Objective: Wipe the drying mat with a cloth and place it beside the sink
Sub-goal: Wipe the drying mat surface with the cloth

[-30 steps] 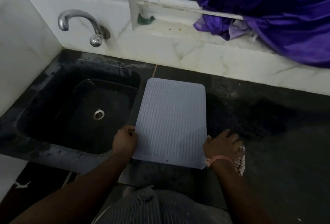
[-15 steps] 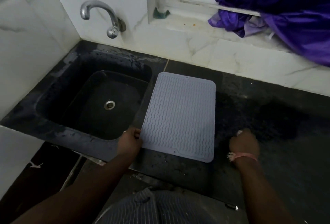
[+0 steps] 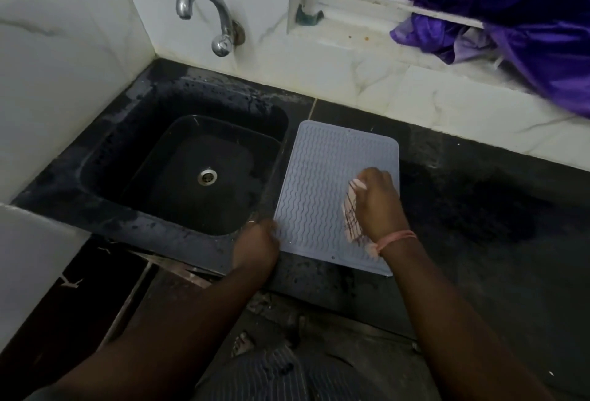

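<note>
The right hand [image 3: 376,202] clutches the cloth [image 3: 351,215] on the drying mat [image 3: 319,183]; the left hand [image 3: 255,241] pinches its near corner. The mat looks light, floppy and grippy, likely best lifted by its edges.

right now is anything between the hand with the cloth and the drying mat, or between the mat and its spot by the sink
Nothing visible. The right hand presses the cloth straight onto the drying mat, and the left hand holds its near left corner. The mat already lies flat on the counter right beside the sink.

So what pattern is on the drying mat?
Wavy raised ridges on pale grey drying mat, head view.
</note>
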Demonstrator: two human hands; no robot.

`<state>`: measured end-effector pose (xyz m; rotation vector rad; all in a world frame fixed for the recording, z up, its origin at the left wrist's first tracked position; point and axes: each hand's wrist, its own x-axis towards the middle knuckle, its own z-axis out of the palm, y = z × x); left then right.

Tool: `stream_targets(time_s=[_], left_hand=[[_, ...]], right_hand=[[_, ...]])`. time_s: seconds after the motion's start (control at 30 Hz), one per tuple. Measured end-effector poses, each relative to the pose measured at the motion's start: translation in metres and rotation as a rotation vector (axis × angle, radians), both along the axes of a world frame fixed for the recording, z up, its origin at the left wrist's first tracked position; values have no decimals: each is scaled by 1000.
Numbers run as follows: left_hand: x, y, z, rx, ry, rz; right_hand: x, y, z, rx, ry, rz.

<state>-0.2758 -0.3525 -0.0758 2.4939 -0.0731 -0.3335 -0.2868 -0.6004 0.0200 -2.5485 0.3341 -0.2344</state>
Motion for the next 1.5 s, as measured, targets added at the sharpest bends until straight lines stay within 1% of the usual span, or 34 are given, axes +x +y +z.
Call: stream_targets(time_s=[0.07,0.13,0.17,0.23,0.27,0.3,0.4,0.47,0.53,0.6,0.67,0.73,0.77,0.83,0.93,0.97,1.0,1.03,1.07,1.13,1.17,1.2,1.23,1.27,1.33,1.43,1.5], left_hand=[[-5,1,2,-19,15,71],[-8,4,5,-35,57,120],[-9,5,6,-33,72,146],[-12,7,6,-30,102,193],[-14,8,6,-31,117,207],[-15,7,6,-33,133,225],[-16,2,5,-76,164,264],[-17,-7,7,-85,166,310],[-17,-17,10,-88,151,380],[-20,-23,12,-102,126,436],[-28,-27,11,-99,90,461],[-35,-30,8,-63,48,432],[-38,-30,7,-48,37,413],[-35,-32,9,-22,55,385],[-23,-31,13,25,121,382],[-20,-32,14,37,147,381],[-17,-32,16,53,162,377],[-15,-33,17,72,169,374],[-14,-34,18,85,170,378],[-11,-35,19,87,177,402],[-11,-36,19,79,183,416],[-11,-38,19,68,181,426],[-10,-40,17,48,161,429],[-11,-43,16,22,131,420],[-12,-49,14,-20,72,395],[-14,-51,14,26,-10,366],[-15,-50,15,56,-51,339]], right_hand=[[6,9,-5,-68,-95,85],[6,16,-21,-86,-96,213],[4,17,-34,-109,-32,283],[0,17,-63,-245,172,372],[-2,17,-74,-322,259,381],[-2,15,-82,-354,325,376],[6,9,-92,-284,394,351],[12,4,-93,-249,321,375],[16,2,-93,-221,176,431],[13,13,-92,-196,108,548],[0,30,-99,-252,104,687],[-10,42,-108,-357,119,723],[-10,43,-110,-376,128,731],[3,39,-109,-366,107,817],[37,23,-105,-369,36,1073],[56,15,-104,-393,19,1112],[78,7,-104,-410,12,1097],[100,-2,-104,-414,8,1020],[124,-12,-102,-408,13,900],[161,-28,-98,-327,107,623],[170,-30,-97,-271,157,517],[172,-27,-96,-232,181,456],[163,-19,-94,-211,167,444],[148,-9,-93,-192,139,474],[102,17,-94,-168,102,629],[39,46,-98,-230,114,868],[40,45,-98,-255,90,964]])
